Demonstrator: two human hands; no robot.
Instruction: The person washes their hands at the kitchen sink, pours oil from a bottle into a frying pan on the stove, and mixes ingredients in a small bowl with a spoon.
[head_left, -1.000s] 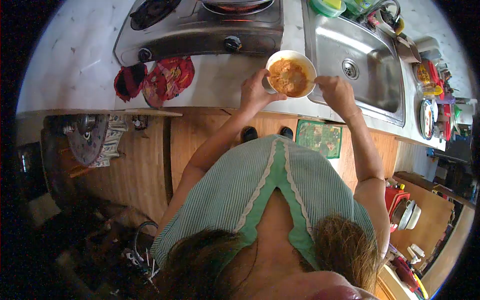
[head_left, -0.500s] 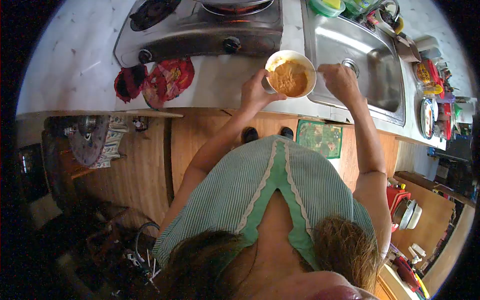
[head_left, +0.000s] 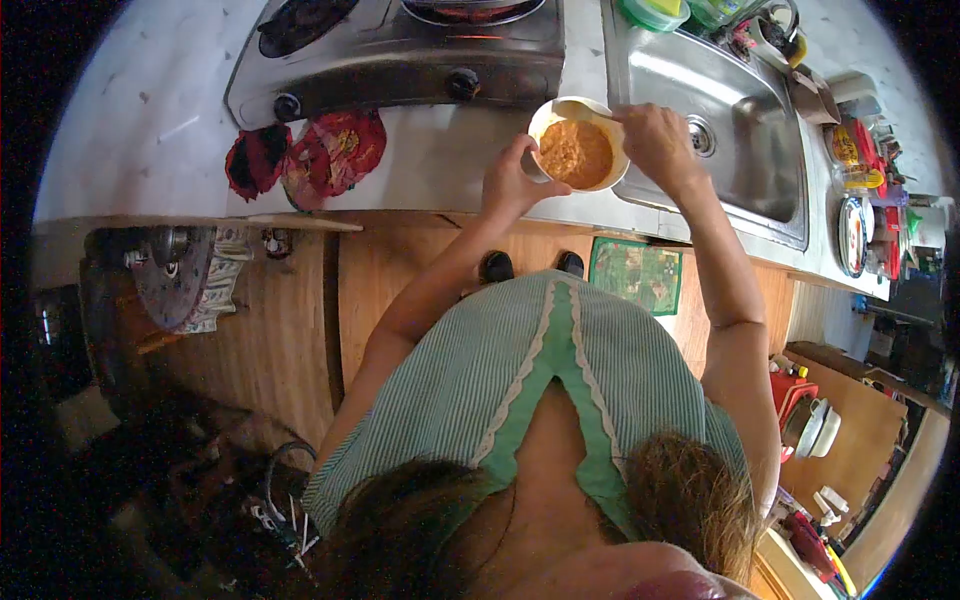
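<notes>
2 crumpled red fabric pieces (head_left: 335,160) lie side by side at the left on the pale table (head_left: 430,150), the smaller one partly black. Just above them stretches the metal stove (head_left: 380,85), with 2 dark knobs (head_left: 462,84) on its front and, at the upper edge of the view, a round burner (head_left: 475,12) with a reddish tone inside. The left hand (head_left: 513,186) comes next, fingers and thumb parted around the left side of a white bowl (head_left: 621,171), the thumb near the side facing the person. Below, 2 black shoes (head_left: 497,266) stand on the wooden floor (head_left: 400,260). The bowl is at the front of the table, between stove and sink, and contains a lumpy orange mixture (head_left: 575,155); whether its base rests on the surface cannot be told. A spoon (head_left: 597,114) crosses its upper right rim, the handle pinched in the curled fingers of the right hand (head_left: 660,146). Beneath that arm lies a green mat (head_left: 636,276) on the floor. Farther right is the steel sink (head_left: 755,185) with its round drain (head_left: 701,137), then a row of containers (head_left: 858,150) and, at the lower right, stacked pots (head_left: 820,428).
</notes>
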